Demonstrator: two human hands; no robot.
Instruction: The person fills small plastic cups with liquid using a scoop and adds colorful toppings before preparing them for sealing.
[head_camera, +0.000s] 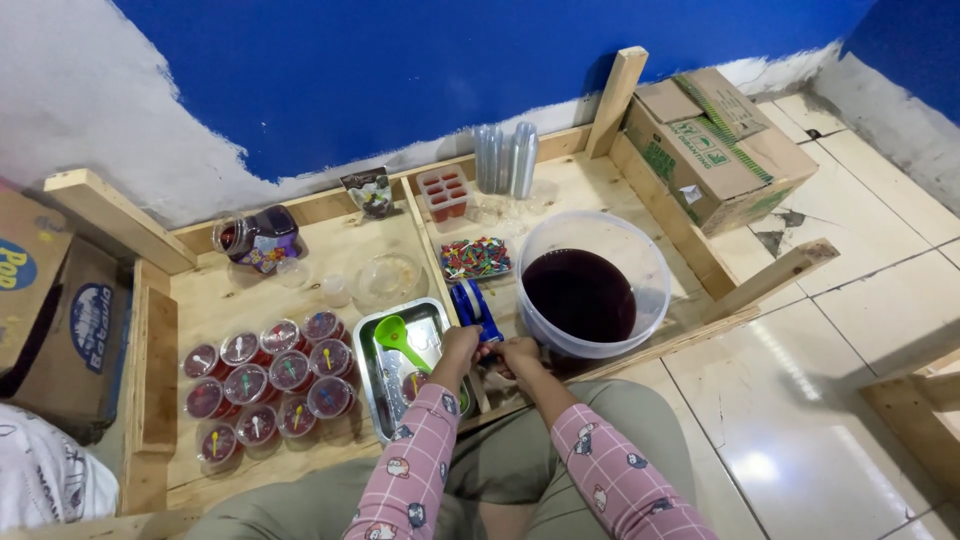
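Both hands closed around blue plastic tape dispenser (477, 308): left hand (459, 345) and right hand (520, 353) gripping near its lower end, beside shiny steel tray (372, 385) holding green plastic scoop (395, 335). Sealed already: cluster of small clear cups of dark red jelly (268, 385). Farther: large translucent tub (592, 283), still full of smooth dark liquid; stacked empty cups (505, 158) unused.

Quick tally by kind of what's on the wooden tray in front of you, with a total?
Sealed cups of dark red drink: 11
Large tub of dark red liquid: 1
Metal tray: 1
Green scoop: 1
Blue tape dispenser, which both the left hand and right hand touch: 1
Stacks of clear cups: 2
Total: 17
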